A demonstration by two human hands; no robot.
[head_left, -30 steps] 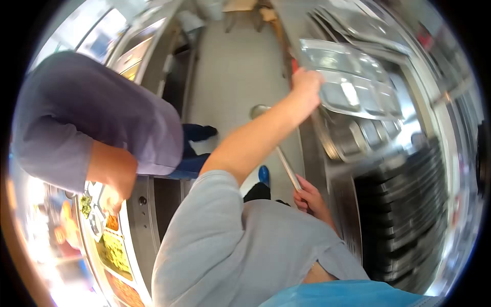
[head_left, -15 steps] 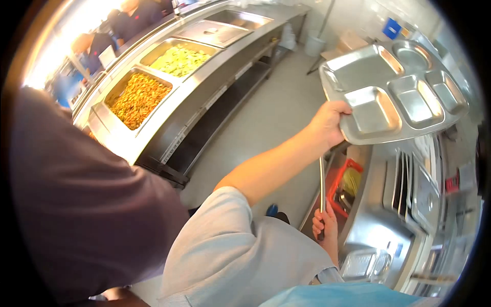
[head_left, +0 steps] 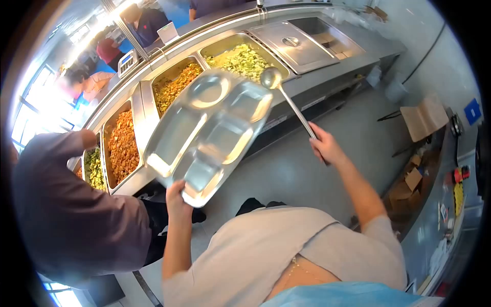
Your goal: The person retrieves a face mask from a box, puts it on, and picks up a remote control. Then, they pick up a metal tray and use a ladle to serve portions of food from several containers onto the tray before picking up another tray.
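My left hand [head_left: 179, 201] is closed around the lower edge of an unfilled metal compartment tray [head_left: 212, 120], held tilted in front of the food counter. The tray overlaps part of the pans in this view. In my right hand [head_left: 326, 145] is the handle of a metal ladle [head_left: 297, 111], its bowl raised away from me. That bowl overlaps the near right corner of a pan of pale green chopped vegetables [head_left: 240, 60]. Behind the tray's upper left lies a pan of mixed orange and green food [head_left: 176, 84]. Farther left is a pan of reddish-orange diced food [head_left: 123, 146].
A co-worker in a dark shirt [head_left: 92, 204] stands close on my left, by the counter. A lidded pan [head_left: 292, 43] sits right of the vegetables. Several people are beyond the counter. At right are a chair [head_left: 423, 120], cardboard boxes [head_left: 409, 181] and a side worktop.
My view has turned left toward the food counter. The tray has come from the upper right to the middle, and the ladle has risen from low beside me to the counter.
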